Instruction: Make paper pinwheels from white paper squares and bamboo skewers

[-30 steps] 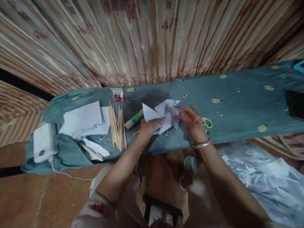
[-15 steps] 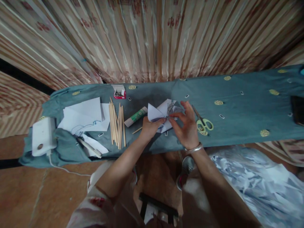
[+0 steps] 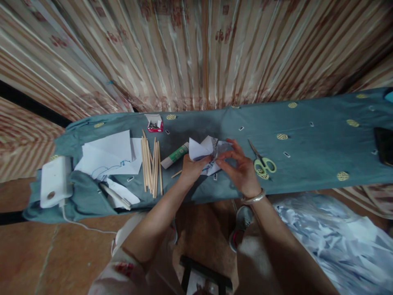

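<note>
A folded paper pinwheel, white with blue drawn marks, is between my two hands over the table. My left hand grips it from the left, thumb pressed near its middle. The thumb and index finger of my right hand pinch at the pinwheel's centre, the other fingers curled loosely above. Whether a small pin is in that pinch I cannot make out. A glue stick with a green label lies just left of the pinwheel. Beside my left hand, the tip of a thin wooden stick shows.
Wooden sticks, paper sheets, a pen and a white plugged-in device lie to the left. A small red box of metal pieces stands behind. Green-handled scissors lie right; a bag of paper scraps sits below.
My right hand's fingers have drawn together and lowered at the pinwheel's centre. The pinwheel has tilted slightly in my left hand. The whole view has shifted a little.
</note>
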Demonstrator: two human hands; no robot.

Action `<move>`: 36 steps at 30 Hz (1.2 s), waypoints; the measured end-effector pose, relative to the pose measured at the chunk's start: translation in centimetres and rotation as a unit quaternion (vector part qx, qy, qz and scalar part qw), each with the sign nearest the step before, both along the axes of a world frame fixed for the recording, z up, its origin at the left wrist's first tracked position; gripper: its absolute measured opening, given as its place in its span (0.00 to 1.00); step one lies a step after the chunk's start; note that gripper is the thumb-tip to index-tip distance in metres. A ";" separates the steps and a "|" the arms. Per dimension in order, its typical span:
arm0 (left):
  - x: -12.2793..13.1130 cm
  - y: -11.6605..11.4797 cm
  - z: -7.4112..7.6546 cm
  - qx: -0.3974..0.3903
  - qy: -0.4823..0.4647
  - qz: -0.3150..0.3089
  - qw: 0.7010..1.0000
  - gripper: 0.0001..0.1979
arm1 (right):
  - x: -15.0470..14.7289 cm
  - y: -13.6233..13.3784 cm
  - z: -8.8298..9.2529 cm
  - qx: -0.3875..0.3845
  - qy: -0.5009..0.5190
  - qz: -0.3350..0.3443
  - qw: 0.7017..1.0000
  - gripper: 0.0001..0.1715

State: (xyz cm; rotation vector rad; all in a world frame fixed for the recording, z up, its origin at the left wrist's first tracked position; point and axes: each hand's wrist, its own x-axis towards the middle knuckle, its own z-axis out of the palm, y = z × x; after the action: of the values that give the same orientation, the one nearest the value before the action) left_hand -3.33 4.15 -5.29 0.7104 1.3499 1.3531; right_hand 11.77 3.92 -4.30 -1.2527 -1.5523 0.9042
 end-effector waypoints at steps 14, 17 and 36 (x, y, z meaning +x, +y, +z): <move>-0.7 0.7 -0.5 0.020 -0.076 0.052 0.996 0.16 | 2.8 0.5 0.1 -0.121 0.133 0.006 0.984 0.12; -0.9 0.8 -0.4 0.022 -0.065 0.055 0.996 0.14 | 3.8 0.6 0.4 -0.130 0.092 0.072 0.984 0.12; -0.3 0.2 0.1 -0.055 -0.169 -0.045 0.983 0.15 | 4.6 -0.7 0.2 0.012 -0.084 0.045 0.995 0.22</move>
State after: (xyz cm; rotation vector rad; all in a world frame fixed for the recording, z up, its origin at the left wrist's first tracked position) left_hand -3.66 4.30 -5.22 0.4377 1.0981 1.2519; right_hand 16.34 3.26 -4.12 -1.2777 -1.7582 0.8530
